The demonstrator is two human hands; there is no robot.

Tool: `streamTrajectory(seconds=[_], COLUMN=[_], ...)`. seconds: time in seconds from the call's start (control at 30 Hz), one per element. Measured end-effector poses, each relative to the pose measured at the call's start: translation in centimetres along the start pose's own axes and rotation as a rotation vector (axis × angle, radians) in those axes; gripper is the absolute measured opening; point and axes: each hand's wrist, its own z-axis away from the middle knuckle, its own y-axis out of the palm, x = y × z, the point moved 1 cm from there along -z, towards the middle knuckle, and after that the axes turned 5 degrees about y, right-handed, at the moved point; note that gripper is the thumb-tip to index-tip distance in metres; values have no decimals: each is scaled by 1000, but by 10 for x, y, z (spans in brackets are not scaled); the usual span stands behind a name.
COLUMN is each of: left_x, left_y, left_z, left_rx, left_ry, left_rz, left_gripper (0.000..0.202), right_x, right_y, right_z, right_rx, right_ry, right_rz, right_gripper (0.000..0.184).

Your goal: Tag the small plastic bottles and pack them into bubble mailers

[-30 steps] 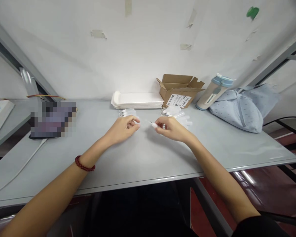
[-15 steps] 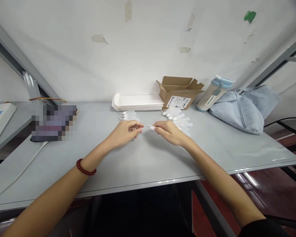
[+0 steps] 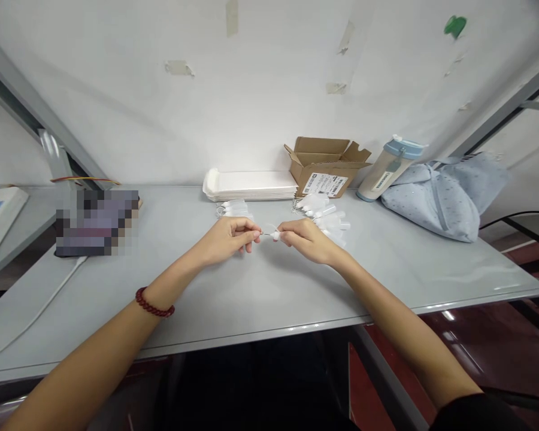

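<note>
Over the middle of the table, my right hand (image 3: 304, 238) is closed around a small squeeze bottle, mostly hidden in the fingers. Its white cap (image 3: 276, 236) sticks out to the left, and a thin dark needle or wire (image 3: 266, 234) runs from it. Thumb and index finger of my left hand (image 3: 236, 236) are pinched at the far end of that wire; what exactly they grip is too small to tell. Behind my right hand lies a pile of translucent squeeze bottles (image 3: 335, 220) with white caps. A smaller group of similar bottles (image 3: 234, 208) lies behind my left hand.
White flat trays (image 3: 256, 185) are stacked along the wall beside an open cardboard box (image 3: 323, 170). A bottle with a blue lid (image 3: 388, 170) and a light blue cloth bag (image 3: 431, 200) stand at right. At left lies a blurred phone (image 3: 99, 224) with a white cable (image 3: 40, 308).
The gap between the wire end and my left fingertips has closed, and a thin curved line now shows above the wire. My right hand stays closed on the bottle.
</note>
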Motion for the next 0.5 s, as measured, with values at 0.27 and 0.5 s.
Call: streamTrajectory(seconds=[0.27,0.5], left_x=[-2,-4], left_y=[0,0], left_z=[0,1], left_rx=[25,22], left_ry=[14,15], left_rz=[26,23], left_gripper=[18,18], right_x=[2,1], right_y=[1,1], right_z=[1,0], right_rx=[14,3], right_ry=[2,-2], right_rz=[7,6], right_gripper=[28,27])
